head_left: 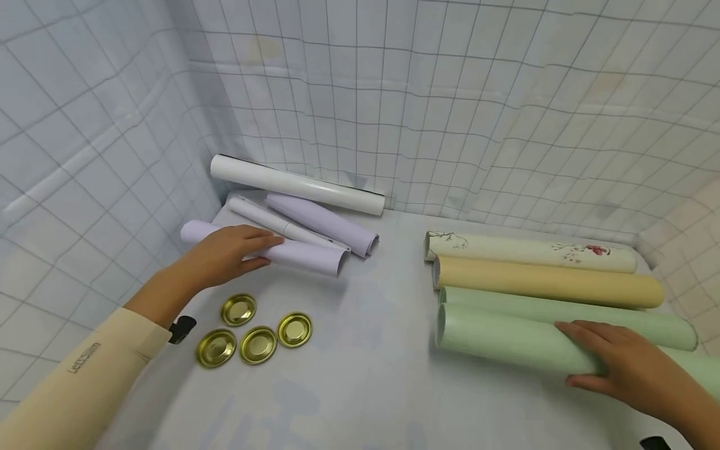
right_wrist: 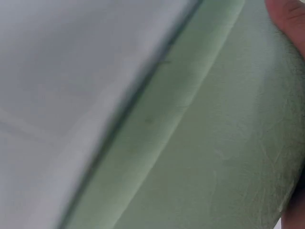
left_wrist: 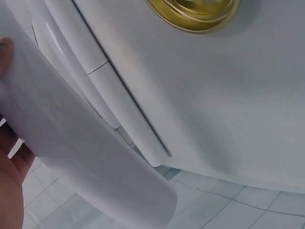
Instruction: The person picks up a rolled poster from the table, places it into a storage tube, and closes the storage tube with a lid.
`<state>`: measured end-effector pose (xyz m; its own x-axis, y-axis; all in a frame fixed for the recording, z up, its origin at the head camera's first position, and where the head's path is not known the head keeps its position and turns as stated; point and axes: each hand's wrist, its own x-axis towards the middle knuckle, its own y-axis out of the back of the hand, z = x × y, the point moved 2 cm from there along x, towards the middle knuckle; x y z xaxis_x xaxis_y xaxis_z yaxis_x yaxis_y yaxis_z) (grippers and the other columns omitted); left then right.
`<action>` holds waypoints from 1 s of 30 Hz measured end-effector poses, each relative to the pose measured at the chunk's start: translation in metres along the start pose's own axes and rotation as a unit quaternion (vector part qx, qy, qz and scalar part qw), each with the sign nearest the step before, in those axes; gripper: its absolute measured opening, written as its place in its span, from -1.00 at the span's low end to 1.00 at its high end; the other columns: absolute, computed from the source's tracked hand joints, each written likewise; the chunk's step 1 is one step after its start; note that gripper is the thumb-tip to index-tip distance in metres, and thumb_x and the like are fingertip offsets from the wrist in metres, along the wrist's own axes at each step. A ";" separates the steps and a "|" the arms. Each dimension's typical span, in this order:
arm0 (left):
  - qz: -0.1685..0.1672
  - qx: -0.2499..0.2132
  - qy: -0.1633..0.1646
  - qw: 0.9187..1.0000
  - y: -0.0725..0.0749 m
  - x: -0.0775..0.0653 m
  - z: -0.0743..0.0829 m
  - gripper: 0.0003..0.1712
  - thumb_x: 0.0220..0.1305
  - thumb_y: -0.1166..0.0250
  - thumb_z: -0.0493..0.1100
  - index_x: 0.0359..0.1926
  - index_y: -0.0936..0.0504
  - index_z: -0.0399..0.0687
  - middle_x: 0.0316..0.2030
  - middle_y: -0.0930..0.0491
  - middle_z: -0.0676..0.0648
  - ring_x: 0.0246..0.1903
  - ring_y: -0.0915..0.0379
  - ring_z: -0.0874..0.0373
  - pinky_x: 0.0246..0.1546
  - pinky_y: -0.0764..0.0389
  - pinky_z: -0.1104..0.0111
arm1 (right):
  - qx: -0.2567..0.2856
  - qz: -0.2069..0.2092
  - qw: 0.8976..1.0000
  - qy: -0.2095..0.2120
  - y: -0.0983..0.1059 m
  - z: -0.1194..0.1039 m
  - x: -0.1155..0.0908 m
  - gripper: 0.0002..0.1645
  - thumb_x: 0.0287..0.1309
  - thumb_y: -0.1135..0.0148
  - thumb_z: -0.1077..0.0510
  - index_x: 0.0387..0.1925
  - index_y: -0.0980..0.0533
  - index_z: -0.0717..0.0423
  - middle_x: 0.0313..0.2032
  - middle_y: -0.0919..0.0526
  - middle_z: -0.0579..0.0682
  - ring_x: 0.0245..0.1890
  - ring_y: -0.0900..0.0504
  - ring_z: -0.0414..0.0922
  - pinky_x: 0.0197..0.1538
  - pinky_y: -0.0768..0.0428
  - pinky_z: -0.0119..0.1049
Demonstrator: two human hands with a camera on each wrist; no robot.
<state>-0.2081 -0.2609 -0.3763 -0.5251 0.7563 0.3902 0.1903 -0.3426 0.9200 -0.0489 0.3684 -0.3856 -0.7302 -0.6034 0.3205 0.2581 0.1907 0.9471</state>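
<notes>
My left hand (head_left: 233, 253) grips a pale lilac paper roll (head_left: 306, 256) around its middle, thumb on the near side. In the left wrist view the lilac roll (left_wrist: 95, 143) slants across, its end toward the bottom. On the right, my right hand (head_left: 627, 359) holds a light green roll (head_left: 506, 337), fingers over the top and thumb at the near side. Behind it lies a second green roll (head_left: 562, 303). The right wrist view is filled by the held green roll (right_wrist: 228, 143) beside the other green roll (right_wrist: 157, 105).
Behind the left hand lie a white tile-patterned roll (head_left: 264, 215), another lilac roll (head_left: 326, 222) and a long white roll (head_left: 298, 184). Several gold dishes (head_left: 258, 345) sit nearer. A yellow roll (head_left: 545, 282) and a flower-print roll (head_left: 523, 251) lie at right. Grid-patterned walls (head_left: 394, 94) enclose the surface.
</notes>
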 end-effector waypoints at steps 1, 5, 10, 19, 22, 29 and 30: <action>0.006 -0.001 -0.003 1.000 0.003 0.000 0.002 -0.42 0.07 -0.54 -0.17 0.15 -0.62 -0.06 -0.04 -0.68 -0.14 -0.09 -0.61 -0.13 -0.10 -0.60 0.00 | -0.005 0.004 1.000 0.006 0.002 -0.001 0.003 0.01 -0.27 -0.45 -0.47 0.22 -0.52 -0.05 -0.08 -0.66 -0.10 -0.16 -0.63 -0.02 0.16 -0.16 -0.59; 0.042 -0.005 -0.015 0.999 0.014 -0.001 0.012 -0.49 0.40 -0.20 0.20 0.14 -0.61 -0.04 -0.05 -0.68 -0.13 -0.11 -0.61 -0.12 -0.15 -0.62 0.02 | -0.011 0.029 0.999 0.043 0.012 -0.003 0.016 -0.04 0.05 -0.08 -0.60 0.18 -0.53 0.04 -0.08 -0.64 -0.05 -0.13 -0.59 -0.03 0.26 -0.07 -0.58; 0.077 -0.005 -0.039 0.996 0.027 0.000 0.025 -0.38 0.49 0.11 0.28 0.13 -0.60 -0.04 -0.07 -0.68 -0.12 -0.15 -0.62 -0.09 -0.20 -0.63 0.06 | -0.017 0.060 0.996 0.067 0.025 -0.006 0.034 -0.05 0.23 0.15 -0.59 0.13 -0.54 0.11 -0.07 -0.63 -0.06 -0.11 -0.55 -0.06 0.29 -0.07 -0.56; 0.082 -0.002 -0.065 0.995 0.038 0.008 0.046 -0.44 0.51 0.06 0.22 0.12 -0.62 -0.05 -0.08 -0.67 -0.12 -0.12 -0.59 -0.07 -0.18 -0.61 0.07 | -0.036 0.069 0.995 0.059 0.044 -0.008 0.057 0.01 0.22 0.20 -0.62 0.15 -0.53 0.12 -0.08 -0.66 0.02 -0.13 -0.61 0.00 0.11 -0.29 -0.32; 0.078 0.003 -0.066 0.995 0.039 0.012 0.051 -0.49 0.51 0.00 0.19 0.13 -0.62 -0.04 -0.07 -0.66 -0.11 -0.12 -0.58 -0.06 -0.19 -0.60 0.06 | -0.028 0.072 0.995 0.061 0.048 -0.009 0.063 0.01 0.22 0.18 -0.61 0.16 -0.53 0.14 -0.07 -0.66 0.05 -0.11 -0.59 0.01 0.26 -0.19 -0.48; 0.065 0.021 -0.059 0.996 0.040 0.019 0.061 -0.37 -0.01 -0.54 -0.23 0.15 -0.60 -0.02 -0.06 -0.66 -0.10 -0.07 -0.56 -0.07 -0.17 -0.59 0.05 | -0.016 0.077 0.995 0.065 0.050 -0.011 0.074 0.01 0.22 0.14 -0.61 0.19 -0.52 0.15 -0.05 -0.65 0.09 -0.07 -0.57 0.06 0.36 0.07 -0.62; 0.064 0.020 -0.058 0.996 0.041 0.019 0.063 -0.34 -0.06 -0.56 -0.24 0.15 -0.60 -0.01 -0.06 -0.66 -0.09 -0.06 -0.56 -0.07 -0.16 -0.59 0.04 | -0.016 0.078 0.995 0.065 0.050 -0.011 0.075 0.01 0.22 0.15 -0.61 0.19 -0.51 0.15 -0.04 -0.65 0.09 -0.06 -0.57 0.06 0.36 0.07 -0.62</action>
<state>-0.1586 -0.2251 -0.3291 -0.3960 0.7681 0.5032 0.2842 -0.4186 0.8626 -0.0839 0.3234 -0.3147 -0.5930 -0.6636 0.4560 0.3830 0.2657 0.8847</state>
